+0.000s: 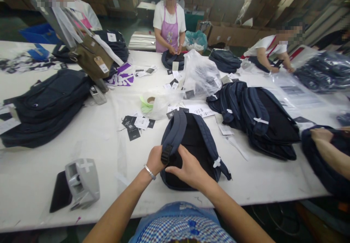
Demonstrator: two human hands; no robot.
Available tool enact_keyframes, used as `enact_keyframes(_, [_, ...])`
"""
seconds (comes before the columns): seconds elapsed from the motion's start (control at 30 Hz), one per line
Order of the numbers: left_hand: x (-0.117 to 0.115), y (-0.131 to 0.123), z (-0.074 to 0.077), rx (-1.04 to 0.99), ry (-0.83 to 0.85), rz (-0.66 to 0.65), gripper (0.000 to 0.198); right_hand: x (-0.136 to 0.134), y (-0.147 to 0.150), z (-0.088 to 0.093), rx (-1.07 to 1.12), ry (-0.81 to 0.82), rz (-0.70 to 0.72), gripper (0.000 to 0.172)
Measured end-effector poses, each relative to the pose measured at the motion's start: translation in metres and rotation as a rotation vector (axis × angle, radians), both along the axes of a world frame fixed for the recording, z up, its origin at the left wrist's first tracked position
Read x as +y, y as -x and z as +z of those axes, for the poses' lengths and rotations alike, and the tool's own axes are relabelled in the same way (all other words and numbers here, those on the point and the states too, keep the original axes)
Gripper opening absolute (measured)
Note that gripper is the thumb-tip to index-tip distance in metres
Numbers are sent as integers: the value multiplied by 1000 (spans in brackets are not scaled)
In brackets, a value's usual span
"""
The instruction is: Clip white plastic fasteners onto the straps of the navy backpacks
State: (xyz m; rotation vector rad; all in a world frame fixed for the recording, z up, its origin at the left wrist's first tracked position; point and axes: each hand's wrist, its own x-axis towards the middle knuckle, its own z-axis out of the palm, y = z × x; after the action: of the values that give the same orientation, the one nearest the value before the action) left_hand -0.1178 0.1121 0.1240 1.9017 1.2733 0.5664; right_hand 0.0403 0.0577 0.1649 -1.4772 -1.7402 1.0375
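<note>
A dark navy backpack [193,141] lies in front of me on the white table, its black back panel and two shoulder straps facing up. My left hand [155,159] is closed on the left shoulder strap [176,128], beside its black buckle [166,154]. From the other side, my right hand [190,168] grips the same strap, with its thumb spread low and its fingertips partly hidden at the strap's edge. The right shoulder strap [206,135] lies loose, with a white tie [217,162] around its lower part.
Black and white tags [136,124] and a tape roll [150,100] lie beyond. More backpacks [257,115] are stacked right; another backpack [46,100] lies left. A grey tape dispenser [83,182] stands by a phone [60,192]. A co-worker's hand [322,135] is at far right.
</note>
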Motion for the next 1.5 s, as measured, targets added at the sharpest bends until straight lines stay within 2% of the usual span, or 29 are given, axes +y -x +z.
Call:
enact_keyframes(0.07, [2,-4,4,16,1,-17,15,2,0,-5,-85,-13,-68,63])
enact_keyframes(0.17, [7,-7,11,33,-7,-53,13,7,-6,-14,-151,-5,-136,31])
enact_keyframes(0.23, [10,-7,13,47,-10,-42,16,10,-12,-14,-107,34,-161,21])
enact_keyframes(0.3, [12,-4,12,57,4,-20,17,9,-16,-11,64,163,-137,14])
enact_keyframes(0.33, [13,-1,11,59,18,-13,16,7,-15,-10,179,258,-97,16])
enact_keyframes(0.4, [13,2,7,47,53,-20,12,2,-11,-13,353,417,10,28])
enact_keyframes(0.43, [12,4,5,32,70,-43,11,0,-8,-17,379,438,47,33])
enact_keyframes(0.5, [8,6,1,-18,110,-109,11,-5,-2,-28,339,357,51,33])
enact_keyframes(0.57, [2,6,-5,-107,172,-133,14,-9,3,-40,271,250,-19,25])
enact_keyframes(0.63, [-6,7,-11,-262,259,-54,19,-11,6,-49,258,219,-103,19])
enact_keyframes(0.73, [-21,9,-19,-517,380,63,29,-11,9,-57,330,237,-231,21])
enact_keyframes(0.83, [-35,12,-21,-590,414,84,33,-9,12,-59,475,313,-336,27])
enact_keyframes(1.0, [-44,11,-14,-550,413,150,36,0,14,-48,597,420,-339,35])
enact_keyframes(1.1, [-38,11,-11,-426,320,266,31,9,8,-35,601,466,-259,39])
enact_keyframes(1.2, [-29,14,-3,-343,219,330,30,18,-3,-17,549,382,-179,40])
enact_keyframes(1.3, [-23,12,12,-321,173,269,27,29,-13,2,490,265,-102,36])
enact_keyframes(1.4, [-22,3,26,-339,204,169,26,43,-16,15,573,315,-53,37])
enact_keyframes(1.5, [-24,-7,33,-470,305,121,39,57,-16,21,705,345,-96,35])
